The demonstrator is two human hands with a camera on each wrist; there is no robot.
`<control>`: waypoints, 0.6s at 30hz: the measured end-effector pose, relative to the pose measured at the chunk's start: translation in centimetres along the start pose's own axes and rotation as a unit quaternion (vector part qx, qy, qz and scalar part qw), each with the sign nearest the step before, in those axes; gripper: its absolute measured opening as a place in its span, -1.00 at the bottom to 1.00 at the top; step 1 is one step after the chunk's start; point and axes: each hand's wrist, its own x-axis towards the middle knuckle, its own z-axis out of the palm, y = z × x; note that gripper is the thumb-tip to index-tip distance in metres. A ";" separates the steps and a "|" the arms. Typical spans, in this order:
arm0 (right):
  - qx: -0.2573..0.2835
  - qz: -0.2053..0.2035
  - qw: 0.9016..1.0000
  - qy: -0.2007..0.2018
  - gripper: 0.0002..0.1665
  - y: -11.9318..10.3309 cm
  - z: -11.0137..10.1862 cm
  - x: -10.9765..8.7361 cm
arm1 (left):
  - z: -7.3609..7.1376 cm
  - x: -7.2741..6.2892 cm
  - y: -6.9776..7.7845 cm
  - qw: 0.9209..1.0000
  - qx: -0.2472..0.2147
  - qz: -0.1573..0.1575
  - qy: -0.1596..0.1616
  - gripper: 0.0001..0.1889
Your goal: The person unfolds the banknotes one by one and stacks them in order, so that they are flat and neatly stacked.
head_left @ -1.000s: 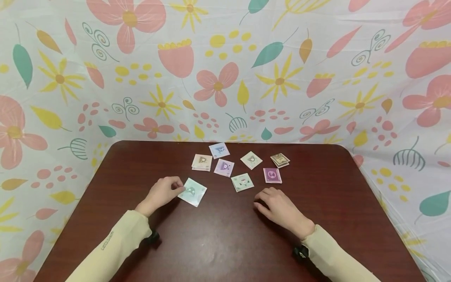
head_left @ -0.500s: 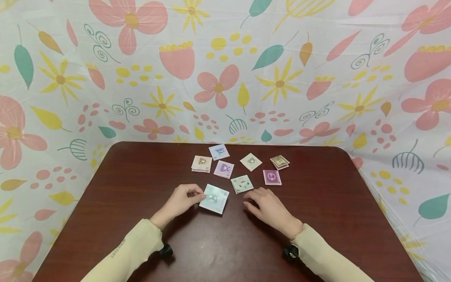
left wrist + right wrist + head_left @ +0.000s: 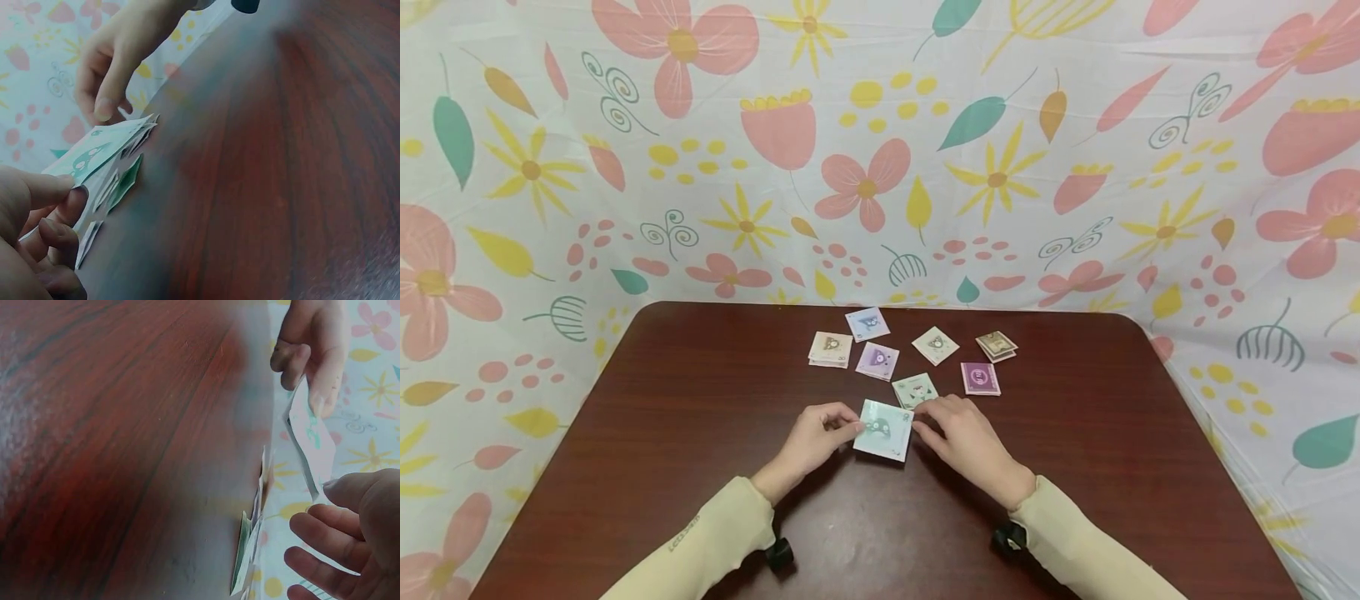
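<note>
My left hand (image 3: 811,440) pinches a pale teal folded play banknote (image 3: 883,433) by its left edge, thumb on top. A cartoon face is printed on the note, which is held tilted above the table. At the note's right edge is my right hand (image 3: 973,442), its thumb and index fingertips close around the corner. In the right wrist view the thumb (image 3: 350,487) overlaps the note's near edge, and the other fingers are spread and loosely bent below. The left wrist view shows the left thumb (image 3: 47,187) pressing the note against the fingers.
Behind the hands on the dark wooden table (image 3: 715,358) lie several folded notes: a green one (image 3: 914,388) partly behind the held note, a lilac one (image 3: 877,360), a blue one (image 3: 868,323), a purple one (image 3: 981,378) and a brown one (image 3: 997,345). A flowered cloth (image 3: 865,108) hangs behind.
The left hand has carried the teal note rightward to the middle. My right hand has shifted left, so its fingertips now meet the note's right edge.
</note>
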 end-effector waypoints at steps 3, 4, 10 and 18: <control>-0.006 0.001 1.000 0.008 -0.83 -0.1 0.0 -0.1 | 0.3 -0.1 0.0 1.000 0.005 -0.005 0.010 -0.92; -0.007 0.001 1.000 0.010 -0.83 -0.1 0.0 -0.1 | 0.4 -0.2 0.0 1.000 0.005 -0.007 0.012 -0.92; 0.023 0.028 0.999 0.014 -0.82 -0.3 0.2 -0.2 | 1.0 -0.4 -0.1 0.999 -0.028 -0.009 0.022 -0.93; 0.156 0.121 0.980 0.027 -0.80 -0.7 0.7 -0.2 | 1.7 -0.5 -0.2 0.997 -0.050 -0.020 0.051 -0.93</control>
